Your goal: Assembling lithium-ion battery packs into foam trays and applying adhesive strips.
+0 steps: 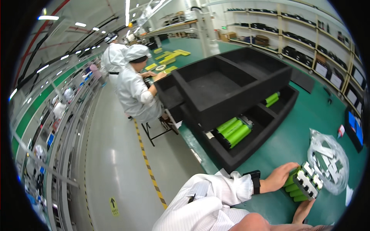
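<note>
A battery pack (307, 181) sits tilted at the lower right: green round cells with a white and metal plate across one end. My left hand (278, 178), below a white sleeve and a black wristband, closes on the pack's upper left side. From below, my right hand (304, 209) holds the pack's lower edge; some of its fingers are hidden behind it. Right beside the pack lies a clear plastic bag (334, 169) of white and grey strips.
Two stacked black foam trays (231, 101) stand on the green table (308, 106); the lower one holds green battery packs (235, 131). A small bottle (341, 131) and a blue-topped dark case (354, 129) lie at right. Co-workers in white (135, 84) are at left.
</note>
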`<state>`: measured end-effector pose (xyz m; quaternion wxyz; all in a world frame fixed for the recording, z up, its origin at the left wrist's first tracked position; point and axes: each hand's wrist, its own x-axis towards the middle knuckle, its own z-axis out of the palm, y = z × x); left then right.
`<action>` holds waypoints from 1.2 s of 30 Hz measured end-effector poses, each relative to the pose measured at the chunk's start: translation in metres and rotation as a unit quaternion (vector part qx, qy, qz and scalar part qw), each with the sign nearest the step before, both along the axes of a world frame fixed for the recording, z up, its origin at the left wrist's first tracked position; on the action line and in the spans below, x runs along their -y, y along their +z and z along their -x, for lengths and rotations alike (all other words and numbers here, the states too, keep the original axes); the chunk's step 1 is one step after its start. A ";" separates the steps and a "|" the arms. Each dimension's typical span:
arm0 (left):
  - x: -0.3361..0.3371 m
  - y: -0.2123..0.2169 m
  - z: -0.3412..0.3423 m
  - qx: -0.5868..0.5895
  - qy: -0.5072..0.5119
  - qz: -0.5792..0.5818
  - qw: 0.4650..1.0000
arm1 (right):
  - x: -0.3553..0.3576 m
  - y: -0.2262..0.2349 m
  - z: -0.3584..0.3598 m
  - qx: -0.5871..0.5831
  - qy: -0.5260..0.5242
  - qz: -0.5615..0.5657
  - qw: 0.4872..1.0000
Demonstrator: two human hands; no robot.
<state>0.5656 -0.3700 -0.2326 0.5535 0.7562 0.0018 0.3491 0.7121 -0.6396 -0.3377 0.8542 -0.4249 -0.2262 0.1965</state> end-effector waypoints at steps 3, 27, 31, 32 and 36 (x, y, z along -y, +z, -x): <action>0.001 -0.002 -0.001 0.024 0.014 -0.015 1.000 | 0.002 -0.005 -0.010 -0.060 -0.016 0.008 0.998; 0.004 0.008 -0.004 0.074 -0.017 -0.020 0.997 | -0.042 0.103 0.055 0.080 -0.040 0.090 0.992; 0.003 -0.001 -0.008 0.066 -0.012 -0.017 0.998 | -0.045 0.109 0.060 0.096 -0.045 0.124 0.987; 0.003 -0.002 -0.009 0.084 0.004 -0.025 0.996 | -0.045 0.109 0.061 0.098 -0.045 0.124 0.986; 0.002 -0.003 -0.010 0.079 0.000 -0.026 0.997 | -0.046 0.109 0.060 0.106 -0.036 0.114 0.987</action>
